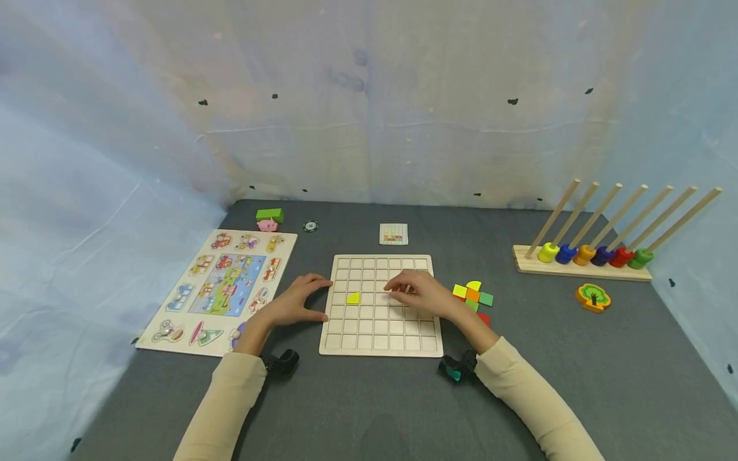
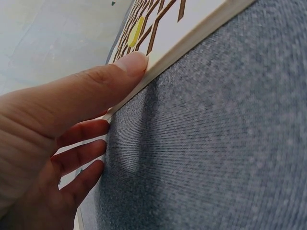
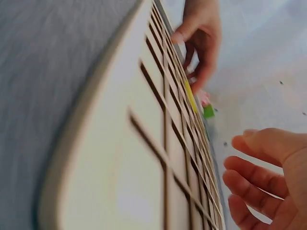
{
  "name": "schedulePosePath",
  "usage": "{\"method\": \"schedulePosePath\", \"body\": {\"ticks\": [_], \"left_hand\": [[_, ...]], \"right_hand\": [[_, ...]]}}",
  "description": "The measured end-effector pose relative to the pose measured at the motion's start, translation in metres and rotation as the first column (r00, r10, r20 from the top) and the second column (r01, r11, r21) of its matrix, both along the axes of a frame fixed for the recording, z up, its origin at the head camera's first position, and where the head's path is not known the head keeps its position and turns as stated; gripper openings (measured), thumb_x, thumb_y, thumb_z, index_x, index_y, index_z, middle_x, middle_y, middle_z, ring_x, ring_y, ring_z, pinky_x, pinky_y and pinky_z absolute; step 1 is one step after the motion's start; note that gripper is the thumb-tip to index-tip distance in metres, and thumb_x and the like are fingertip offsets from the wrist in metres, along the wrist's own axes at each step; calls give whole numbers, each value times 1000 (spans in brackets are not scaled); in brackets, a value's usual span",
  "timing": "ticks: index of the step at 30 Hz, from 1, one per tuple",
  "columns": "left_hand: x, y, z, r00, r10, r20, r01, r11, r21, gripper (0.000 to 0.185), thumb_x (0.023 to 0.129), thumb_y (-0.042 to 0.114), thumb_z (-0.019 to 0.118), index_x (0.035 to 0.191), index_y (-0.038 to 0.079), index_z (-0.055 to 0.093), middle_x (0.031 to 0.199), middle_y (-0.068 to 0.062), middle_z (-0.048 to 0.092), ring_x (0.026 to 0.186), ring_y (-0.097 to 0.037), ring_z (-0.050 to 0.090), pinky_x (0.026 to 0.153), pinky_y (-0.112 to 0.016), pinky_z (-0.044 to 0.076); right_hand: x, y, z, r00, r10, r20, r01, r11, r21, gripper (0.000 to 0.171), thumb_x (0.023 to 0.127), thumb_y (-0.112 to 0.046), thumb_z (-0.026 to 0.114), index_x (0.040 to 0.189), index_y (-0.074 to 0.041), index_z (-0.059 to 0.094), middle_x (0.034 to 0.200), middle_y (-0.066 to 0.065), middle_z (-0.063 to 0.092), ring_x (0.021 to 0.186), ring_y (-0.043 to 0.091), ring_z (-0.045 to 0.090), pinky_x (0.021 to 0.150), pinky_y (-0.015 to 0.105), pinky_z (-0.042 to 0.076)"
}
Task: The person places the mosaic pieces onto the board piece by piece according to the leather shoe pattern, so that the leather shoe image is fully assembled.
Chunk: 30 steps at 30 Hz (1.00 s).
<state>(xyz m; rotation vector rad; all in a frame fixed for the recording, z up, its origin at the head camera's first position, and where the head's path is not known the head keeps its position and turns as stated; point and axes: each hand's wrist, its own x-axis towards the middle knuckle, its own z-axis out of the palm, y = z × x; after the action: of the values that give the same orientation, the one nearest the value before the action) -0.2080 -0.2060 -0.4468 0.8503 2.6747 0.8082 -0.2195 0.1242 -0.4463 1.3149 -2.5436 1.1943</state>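
Head view: the grid board (image 1: 366, 326) lies beneath the relaxed right hand (image 1: 422, 294), against the spread left hand (image 1: 294, 303).

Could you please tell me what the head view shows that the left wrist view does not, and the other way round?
Only the head view shows the right hand, the peg stand, the tree piece, the coloured pieces and the small card.

Only the left wrist view shows the palm side of three fingers below the left hand's thumb, and the weave of the dark cloth.

Both show that thumb at the grid board's edge, the yellow piece on the board, and the pale backdrop.
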Motion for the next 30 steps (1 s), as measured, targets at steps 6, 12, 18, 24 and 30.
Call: {"method": "schedulePosePath", "body": {"ticks": [6,12,18,24,30], "left_hand": [[0,1,1,1000,6,11,-6,1000,-9,74,79,33,75,139,6,42,136,-17,38,127,-34,32,102,-54,28],[-1,0,0,1000,16,11,-16,1000,-19,74,79,34,75,139,7,42,136,-16,38,126,-34,32,102,-54,28],[-1,0,-1,1000,18,17,-18,1000,-12,74,79,34,75,139,7,42,136,-16,38,126,-34,32,101,-55,28],[-1,1,0,1000,22,18,-21,1000,-9,74,79,34,75,139,7,43,136,-16,39,125,-34,33,101,-55,28],[0,1,-1,1000,16,4,-16,1000,-1,74,78,34,76,138,6,43,134,-16,40,125,-34,33,101,-55,29]], "right_hand": [[3,40,4,997,-71,-38,71,997,10,18,88,-8,64,104,-2,68,93,3,67,75,6,57,64,25,48],[8,78,10,985,-169,39,166,983,73,20,89,-11,64,107,-2,67,96,4,66,80,14,59,70,34,50],[8,109,8,959,-280,44,271,952,140,23,86,-8,66,109,-4,68,100,11,62,82,18,56,69,35,48],[6,130,6,926,-377,25,362,904,228,28,85,-3,65,113,-1,65,93,15,55,76,21,49,65,32,40],[8,140,2,939,-345,15,329,907,263,30,84,1,64,114,3,65,93,15,57,78,25,49,64,31,38]]}}
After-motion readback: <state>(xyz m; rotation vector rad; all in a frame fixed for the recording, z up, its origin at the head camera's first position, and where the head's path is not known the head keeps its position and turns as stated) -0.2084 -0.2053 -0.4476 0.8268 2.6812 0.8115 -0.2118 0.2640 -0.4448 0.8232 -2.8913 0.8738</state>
